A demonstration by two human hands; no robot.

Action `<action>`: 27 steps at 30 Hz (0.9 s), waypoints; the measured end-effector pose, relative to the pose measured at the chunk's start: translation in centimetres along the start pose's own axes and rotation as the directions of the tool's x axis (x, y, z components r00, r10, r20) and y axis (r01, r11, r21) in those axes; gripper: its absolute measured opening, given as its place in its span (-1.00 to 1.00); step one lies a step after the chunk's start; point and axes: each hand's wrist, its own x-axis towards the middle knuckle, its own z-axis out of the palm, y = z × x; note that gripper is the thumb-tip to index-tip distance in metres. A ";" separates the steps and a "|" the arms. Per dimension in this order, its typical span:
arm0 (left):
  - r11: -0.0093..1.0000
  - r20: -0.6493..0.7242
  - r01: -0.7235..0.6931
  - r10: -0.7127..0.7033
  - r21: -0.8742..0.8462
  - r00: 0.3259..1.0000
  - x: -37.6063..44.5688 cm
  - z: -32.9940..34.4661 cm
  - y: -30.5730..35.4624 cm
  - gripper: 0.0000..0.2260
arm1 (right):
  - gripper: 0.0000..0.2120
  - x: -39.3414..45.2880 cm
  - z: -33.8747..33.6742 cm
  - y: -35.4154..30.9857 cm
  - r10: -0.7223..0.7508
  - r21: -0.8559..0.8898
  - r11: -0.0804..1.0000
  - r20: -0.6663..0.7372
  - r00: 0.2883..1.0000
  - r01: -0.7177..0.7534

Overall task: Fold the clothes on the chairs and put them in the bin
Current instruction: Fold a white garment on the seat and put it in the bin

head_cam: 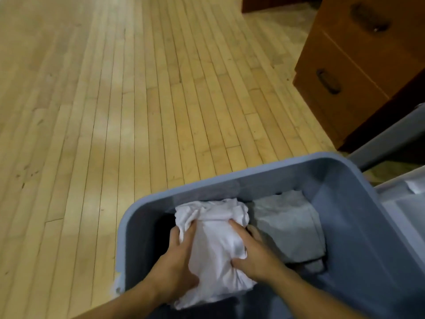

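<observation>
While most of the view is light wood plank floor (pixel 110 107), bare and wide out past the bin's far rim and its left side, the right is tighter: a brown wooden drawer cabinet (pixel 358 72) stands at the upper right, well apart from the bin, with a grey slanted panel (pixel 391 139) between them near the bin's far right corner. Blue-grey plastic bin (pixel 230 180) sits on the floor at lower right, rounded corners, and a pale container (pixel 404 208) sits just beside its right rim. Inside the bin, a folded grey garment (pixel 292 226) lies against the far right part of the floor, dark space showing along the left wall. White folded garment (pixel 213 240) is inside the bin, left of the grey one and touching or nearly touching it, its far end crumpled near the far wall. Left hand (pixel 177 261) grips the white bundle's left edge, fingers curled round it. Right hand (pixel 253 252) grips its right edge, thumb on the near side, fingers wedged between white and grey.
</observation>
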 end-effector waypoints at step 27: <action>0.595 0.064 0.088 -0.230 0.799 0.971 2.4 0.7 -0.5 0.33 | 0.28 1.5 0.8 -3.8 -0.059 -0.521 0.848 0.082 0.995 0.093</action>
